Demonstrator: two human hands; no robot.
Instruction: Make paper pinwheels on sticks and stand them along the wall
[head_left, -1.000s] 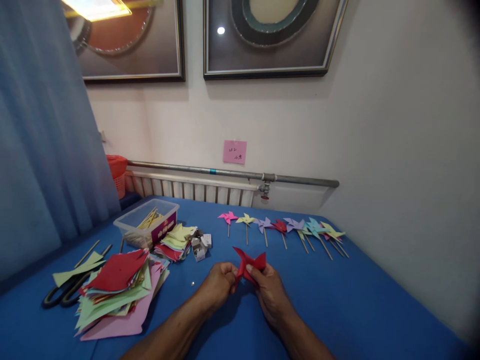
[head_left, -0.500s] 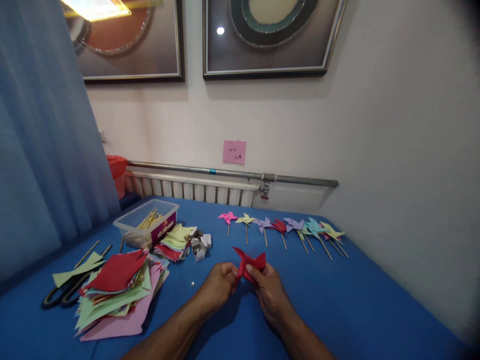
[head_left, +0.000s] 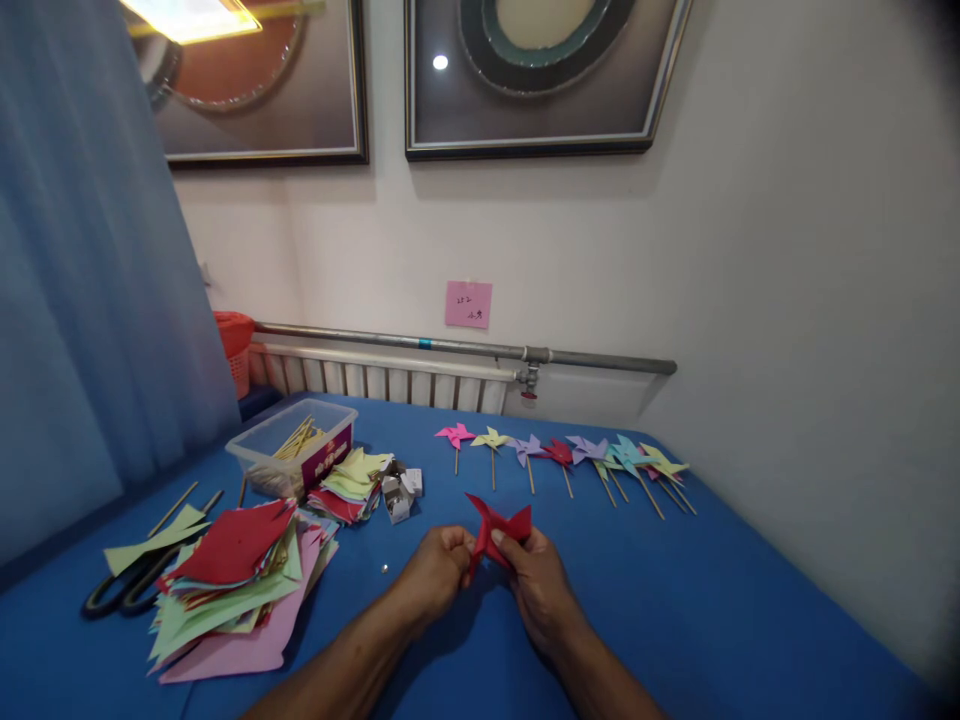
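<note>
Red folded paper (head_left: 493, 520) sits at your twelve o'clock over the blue table (head_left: 720, 600), your left hand (head_left: 439, 566) pinching its eight-o'clock edge and your right hand (head_left: 541, 588) its four-o'clock side, fingers closed.

The folded paper (head_left: 487, 522) is plain red, and I see the table (head_left: 645, 575) below it in deep blue. The pinwheels (head_left: 558, 453) show many colours: bright pink, pale yellow, light purple, red, light blue and yellow-green. The big paper pile (head_left: 236, 545) is red on top, with pale green in the middle and pink at the bottom. The scissor handles (head_left: 152, 574) are black. The clear box (head_left: 251, 455) carries a purple label (head_left: 328, 458). The curtain (head_left: 90, 300) is of softer blue, the basket (head_left: 236, 345) is orange-red, and the note (head_left: 469, 307) is pink with dark writing.
</note>
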